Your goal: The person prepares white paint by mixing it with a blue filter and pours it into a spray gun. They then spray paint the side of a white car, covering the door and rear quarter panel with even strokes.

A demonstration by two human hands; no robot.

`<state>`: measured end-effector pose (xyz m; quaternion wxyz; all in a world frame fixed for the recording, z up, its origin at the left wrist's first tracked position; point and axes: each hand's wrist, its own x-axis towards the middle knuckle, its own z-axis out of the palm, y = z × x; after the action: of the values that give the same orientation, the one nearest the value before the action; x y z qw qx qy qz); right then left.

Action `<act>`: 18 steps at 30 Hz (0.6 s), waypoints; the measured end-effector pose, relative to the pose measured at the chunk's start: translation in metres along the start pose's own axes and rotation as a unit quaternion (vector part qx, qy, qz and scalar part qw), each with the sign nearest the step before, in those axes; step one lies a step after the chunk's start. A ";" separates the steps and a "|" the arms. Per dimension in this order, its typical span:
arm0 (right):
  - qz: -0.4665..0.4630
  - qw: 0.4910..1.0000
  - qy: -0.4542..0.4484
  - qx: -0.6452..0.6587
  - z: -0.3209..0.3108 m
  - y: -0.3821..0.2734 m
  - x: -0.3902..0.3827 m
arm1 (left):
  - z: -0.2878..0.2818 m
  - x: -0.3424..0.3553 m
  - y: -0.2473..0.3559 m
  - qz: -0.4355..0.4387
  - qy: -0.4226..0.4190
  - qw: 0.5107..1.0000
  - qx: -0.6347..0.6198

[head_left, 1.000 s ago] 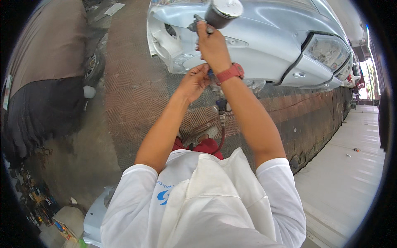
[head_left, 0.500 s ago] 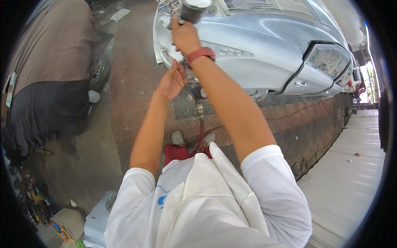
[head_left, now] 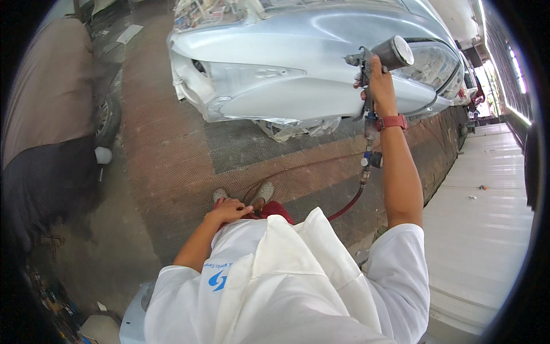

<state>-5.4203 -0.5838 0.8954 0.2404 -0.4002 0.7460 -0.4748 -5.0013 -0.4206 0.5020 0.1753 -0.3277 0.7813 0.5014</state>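
A: What's changing at the silver car (head_left: 321, 80)?

B: From the front end (head_left: 197, 86) toward the masked side window (head_left: 438, 67): the spray gun (head_left: 365, 69) is shifting that way, now hanging in front of the flank. Panel gap: can't tell.

A: Grip?

B: Right hand (head_left: 379, 86) is clamping the handle alone. Left hand (head_left: 230, 211) is no longer working beneath it; it's resting low near the body, empty. I'm reading that as two-handed fiddling giving way to one-handed carrying: freer reach, less steadying.

A: Which way is the gun pointing?

B: Long axis is running away from the body, near vertical from here. Cup (head_left: 392, 53) is leaning right, inline fittings (head_left: 366, 161) are trailing bodyward, nozzle (head_left: 348, 59) is pointing left, toward the car's front.
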 end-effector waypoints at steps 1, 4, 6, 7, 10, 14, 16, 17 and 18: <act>0.004 1.000 0.015 -0.002 -0.018 0.010 0.008 | -0.001 0.003 0.008 0.016 0.019 1.000 -0.004; 0.022 0.998 0.058 -0.014 -0.069 0.039 0.035 | -0.012 0.015 0.037 0.087 0.062 0.994 -0.036; 0.027 0.997 0.065 -0.014 -0.103 0.055 0.052 | -0.019 0.023 0.063 0.118 0.100 0.987 -0.051; 0.022 0.998 0.063 -0.013 -0.119 0.063 0.061 | -0.024 0.026 0.076 0.134 0.119 0.982 -0.059; 0.039 0.995 0.093 -0.026 -0.158 0.086 0.092 | -0.037 0.030 0.109 0.130 0.134 0.977 -0.107; 0.043 0.985 0.143 -0.090 -0.191 0.107 0.133 | -0.048 0.029 0.133 0.122 0.163 0.967 -0.155; 0.031 0.976 0.178 -0.119 -0.195 0.110 0.148 | -0.049 0.027 0.136 0.130 0.181 0.961 -0.167; 0.028 0.974 0.186 -0.129 -0.194 0.109 0.153 | -0.049 0.025 0.134 0.114 0.187 0.959 -0.180; 0.027 0.970 0.195 -0.141 -0.190 0.105 0.156 | -0.049 0.024 0.131 0.099 0.195 0.956 -0.194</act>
<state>-5.6875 -0.5909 0.8863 0.0443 -0.3096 0.8487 -0.4266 -5.1058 -0.4352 0.5964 -0.0974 -0.3677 0.7168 0.5844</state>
